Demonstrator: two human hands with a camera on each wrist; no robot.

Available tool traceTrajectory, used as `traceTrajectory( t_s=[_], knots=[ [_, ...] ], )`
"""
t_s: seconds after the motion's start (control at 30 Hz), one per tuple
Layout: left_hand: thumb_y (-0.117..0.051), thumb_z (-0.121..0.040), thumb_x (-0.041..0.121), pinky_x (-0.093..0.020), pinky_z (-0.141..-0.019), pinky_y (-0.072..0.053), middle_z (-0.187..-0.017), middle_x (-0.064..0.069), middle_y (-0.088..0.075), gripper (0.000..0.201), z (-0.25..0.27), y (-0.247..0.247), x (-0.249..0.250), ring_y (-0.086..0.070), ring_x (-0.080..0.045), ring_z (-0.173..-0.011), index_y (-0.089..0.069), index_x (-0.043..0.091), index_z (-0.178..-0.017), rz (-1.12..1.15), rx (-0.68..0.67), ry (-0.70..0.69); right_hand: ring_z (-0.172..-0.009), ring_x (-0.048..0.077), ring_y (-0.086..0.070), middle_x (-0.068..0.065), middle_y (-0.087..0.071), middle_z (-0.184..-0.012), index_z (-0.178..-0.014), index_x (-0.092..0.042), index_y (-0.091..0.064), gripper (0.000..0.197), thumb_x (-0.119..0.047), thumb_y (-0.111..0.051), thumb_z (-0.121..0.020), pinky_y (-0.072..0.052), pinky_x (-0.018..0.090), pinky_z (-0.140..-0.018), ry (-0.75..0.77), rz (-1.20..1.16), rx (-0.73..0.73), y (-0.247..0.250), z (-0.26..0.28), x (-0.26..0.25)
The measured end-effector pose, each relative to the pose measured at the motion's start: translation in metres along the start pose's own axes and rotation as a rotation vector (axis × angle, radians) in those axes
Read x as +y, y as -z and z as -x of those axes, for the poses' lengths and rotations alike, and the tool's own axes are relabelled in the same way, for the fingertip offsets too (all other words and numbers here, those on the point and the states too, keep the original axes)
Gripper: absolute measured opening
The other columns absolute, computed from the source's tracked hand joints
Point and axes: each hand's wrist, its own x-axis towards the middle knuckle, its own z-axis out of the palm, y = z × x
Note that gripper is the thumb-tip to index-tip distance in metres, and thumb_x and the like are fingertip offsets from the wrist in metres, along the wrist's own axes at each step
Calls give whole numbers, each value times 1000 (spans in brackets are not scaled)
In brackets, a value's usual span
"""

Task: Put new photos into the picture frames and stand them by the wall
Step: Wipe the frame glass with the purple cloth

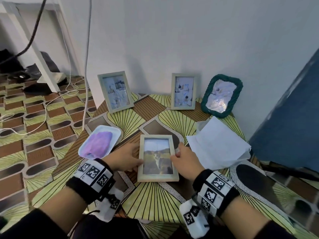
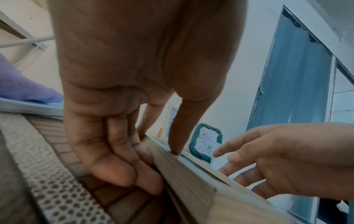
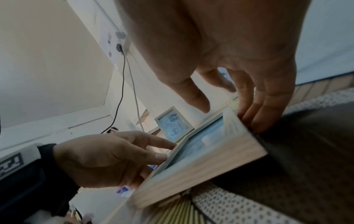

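Note:
A pale wooden picture frame (image 1: 157, 158) with a cat photo in it lies on the patterned table (image 1: 155, 200), held from both sides. My left hand (image 1: 136, 163) pinches its left edge: the thumb (image 2: 175, 151) presses on the front and the curled fingers (image 2: 138, 178) grip the side of the frame (image 2: 191, 178). My right hand (image 1: 177, 155) holds the right edge. Its fingers (image 3: 252, 118) hook around the side of the frame (image 3: 201, 166) and the thumb (image 3: 201, 104) hovers just above the front. Two more pale frames (image 1: 115, 91) (image 1: 183, 91) and a green frame (image 1: 221, 95) stand against the wall.
A white tray (image 1: 113, 131) with a purple cloth (image 1: 99, 144) sits left of the held frame. Loose white paper sheets (image 1: 219, 145) lie to its right. A blue door (image 1: 293, 126) closes off the right side. Cables (image 1: 43, 107) trail over the floor on the left.

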Motion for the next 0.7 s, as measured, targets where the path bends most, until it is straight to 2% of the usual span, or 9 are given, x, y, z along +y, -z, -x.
traceTrajectory(
  t_s=[0.07, 0.13, 0.2, 0.23, 0.3, 0.37, 0.47, 0.6, 0.7],
  knots=[
    [-72, -86, 4, -23, -55, -56, -76, -2, -61, 53, 4, 7, 1, -64, -5, -53, -45, 20, -130, 128, 45, 15, -87, 29, -62, 6, -60, -83, -104, -9, -46, 11, -13, -49, -94, -53, 42, -81, -39, -122, 25, -1, 0, -1],
    [-75, -82, 0, -28, -60, -58, -81, -10, -59, 62, 10, 17, 2, -61, -17, -61, -42, 22, -129, 251, 80, -39, -94, 36, -65, 12, -67, -94, -101, -6, -56, 12, -8, -48, -92, -53, 53, -88, -48, -347, 49, 1, 3, -4],
    [-76, -79, -2, -32, -68, -59, -88, -16, -60, 73, 19, 27, 8, -62, -25, -71, -39, 30, -133, 305, 85, -105, -96, 31, -69, 8, -73, -102, -102, -17, -70, 25, -7, -48, -93, -55, 54, -89, -42, -580, 53, 6, 4, -11],
    [-76, -79, -3, -34, -72, -60, -94, -17, -61, 76, 22, 29, 11, -65, -26, -74, -39, 32, -135, 345, 86, -123, -96, 30, -71, 8, -73, -104, -104, -19, -71, 27, -7, -49, -95, -55, 54, -88, -30, -682, 53, 10, 4, -16],
    [-74, -79, -7, -34, -72, -60, -102, -15, -58, 78, 28, 30, 19, -70, -22, -75, -43, 31, -139, 499, 91, -131, -94, 31, -72, 12, -72, -109, -115, -16, -65, 24, -8, -50, -98, -56, 55, -85, -25, -868, 58, 21, 3, -25],
    [-72, -79, -9, -25, -65, -57, -104, -13, -56, 77, 32, 31, 27, -70, -16, -71, -46, 31, -139, 604, 112, -157, -88, 33, -72, 16, -71, -106, -119, -16, -56, 23, -7, -51, -98, -59, 52, -77, -30, -1005, 48, 32, 2, -34],
    [-74, -77, -7, -24, -66, -56, -111, -15, -55, 77, 40, 39, 35, -67, -16, -75, -53, 41, -134, 685, 129, -200, -76, 32, -72, 18, -73, -95, -115, -14, -53, 22, -3, -48, -98, -60, 50, -69, -16, -1100, -27, 46, 3, -42],
    [-75, -75, -6, -26, -67, -56, -112, -16, -55, 79, 47, 45, 41, -67, -18, -77, -55, 44, -132, 679, 107, -232, -74, 32, -71, 20, -72, -97, -118, -10, -51, 23, 0, -45, -98, -60, 48, -69, -8, -1093, -71, 52, 4, -44],
    [-76, -76, -4, -33, -74, -59, -119, -21, -53, 82, 48, 46, 43, -69, -24, -84, -50, 45, -135, 626, 97, -221, -80, 33, -72, 22, -70, -104, -117, -13, -51, 24, 1, -45, -98, -60, 49, -73, -21, -1068, -49, 47, 2, -42]
  ],
)
